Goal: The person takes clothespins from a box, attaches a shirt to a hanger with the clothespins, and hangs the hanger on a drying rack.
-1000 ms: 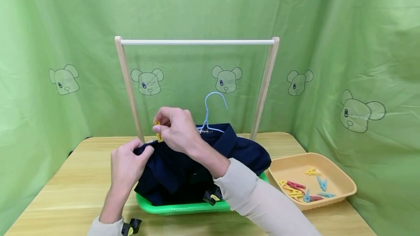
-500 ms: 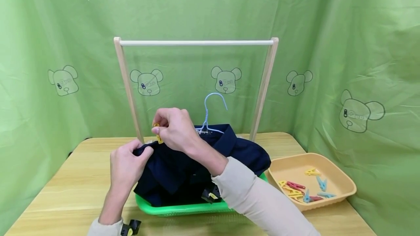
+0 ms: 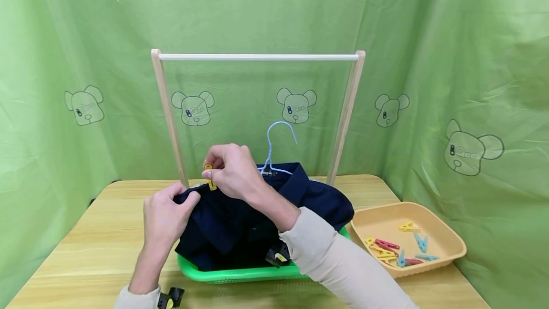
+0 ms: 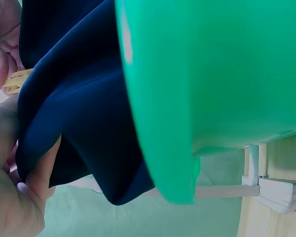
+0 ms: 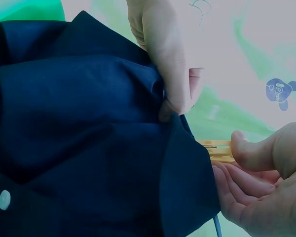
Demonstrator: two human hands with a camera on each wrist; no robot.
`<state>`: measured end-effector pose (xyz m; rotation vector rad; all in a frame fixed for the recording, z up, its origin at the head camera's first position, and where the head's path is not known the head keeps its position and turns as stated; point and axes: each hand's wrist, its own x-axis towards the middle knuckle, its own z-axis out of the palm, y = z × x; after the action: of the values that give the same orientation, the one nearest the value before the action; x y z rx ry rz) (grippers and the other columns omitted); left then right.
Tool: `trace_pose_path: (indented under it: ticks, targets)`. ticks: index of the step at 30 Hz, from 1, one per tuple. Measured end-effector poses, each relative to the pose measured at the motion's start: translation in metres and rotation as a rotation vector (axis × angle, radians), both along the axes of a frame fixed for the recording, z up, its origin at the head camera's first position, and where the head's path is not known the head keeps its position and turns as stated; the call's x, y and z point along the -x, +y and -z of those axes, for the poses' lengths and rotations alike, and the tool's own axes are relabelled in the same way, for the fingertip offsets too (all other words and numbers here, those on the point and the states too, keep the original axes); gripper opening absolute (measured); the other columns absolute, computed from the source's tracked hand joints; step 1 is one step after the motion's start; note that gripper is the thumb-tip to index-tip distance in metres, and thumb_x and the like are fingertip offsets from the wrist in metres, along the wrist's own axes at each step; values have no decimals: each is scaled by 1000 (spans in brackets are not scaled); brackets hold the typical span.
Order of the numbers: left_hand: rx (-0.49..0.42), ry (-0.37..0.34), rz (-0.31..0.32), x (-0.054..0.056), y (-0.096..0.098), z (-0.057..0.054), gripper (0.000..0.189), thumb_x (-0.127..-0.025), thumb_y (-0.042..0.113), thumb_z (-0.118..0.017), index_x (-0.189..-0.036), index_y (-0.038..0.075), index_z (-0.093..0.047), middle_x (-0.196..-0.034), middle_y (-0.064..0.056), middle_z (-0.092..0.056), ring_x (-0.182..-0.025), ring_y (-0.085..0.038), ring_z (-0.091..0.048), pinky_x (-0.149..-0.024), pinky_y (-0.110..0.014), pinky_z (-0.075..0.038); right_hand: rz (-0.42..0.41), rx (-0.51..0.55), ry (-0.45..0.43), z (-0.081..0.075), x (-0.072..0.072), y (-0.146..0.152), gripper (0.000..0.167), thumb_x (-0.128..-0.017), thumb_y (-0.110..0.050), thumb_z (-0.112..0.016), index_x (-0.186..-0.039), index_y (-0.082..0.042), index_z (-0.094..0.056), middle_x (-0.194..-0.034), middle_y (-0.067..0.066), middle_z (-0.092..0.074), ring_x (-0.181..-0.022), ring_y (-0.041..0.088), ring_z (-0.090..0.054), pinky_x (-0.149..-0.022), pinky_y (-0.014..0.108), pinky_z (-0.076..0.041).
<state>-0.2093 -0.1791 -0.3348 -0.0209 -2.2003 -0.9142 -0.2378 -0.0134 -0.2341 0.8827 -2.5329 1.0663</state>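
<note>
A navy collared shirt (image 3: 218, 230) lies over a green basket (image 3: 240, 274), with a light blue wire hanger (image 3: 269, 149) rising from its collar. My left hand (image 3: 165, 211) pinches the shirt's edge at the left shoulder, thumb in front. Just right of it, my right hand (image 3: 236, 173) pinches a yellow clothespin (image 3: 212, 184) between thumb and fingers at the shirt's top edge. The right wrist view has the clothespin (image 5: 218, 150) touching the cloth edge; its tips are hidden behind the fabric. A white button (image 5: 5, 200) shows on the shirt there.
Behind the basket stands a wooden rack with a white rail (image 3: 257, 56). An orange tray (image 3: 450, 247) at the right holds several yellow, red and blue clothespins (image 3: 387, 243). Green printed curtain (image 3: 257, 13) surrounds the wooden table (image 3: 86, 252).
My right hand and the yellow clothespin have dropped slightly toward the shirt's edge. My left hand keeps its pinch in the same place.
</note>
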Motion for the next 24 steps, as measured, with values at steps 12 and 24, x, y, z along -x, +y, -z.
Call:
trace_pose_path:
  ticks: [12,24]
  targets:
    - [8,-4,-6,0,-1,-1,25,-76,16,-70,-58,20,-55,-53,5,-47,-48,-12,-40,-47,-28,-29,49,-50,-66,-3,-1,-1,12,-88,-19,-78,-95,-11,-75,-88,-1,-75,-82,9,-70,-74,22,-53]
    - [11,-9,-5,-1,-1,0,25,-77,16,-70,-58,20,-54,-52,5,-46,-47,-12,-39,-46,-28,-28,31,-64,-146,-2,1,2,23,-90,-26,-75,-108,-12,-75,-95,-2,-74,-89,9,-69,-80,24,-53]
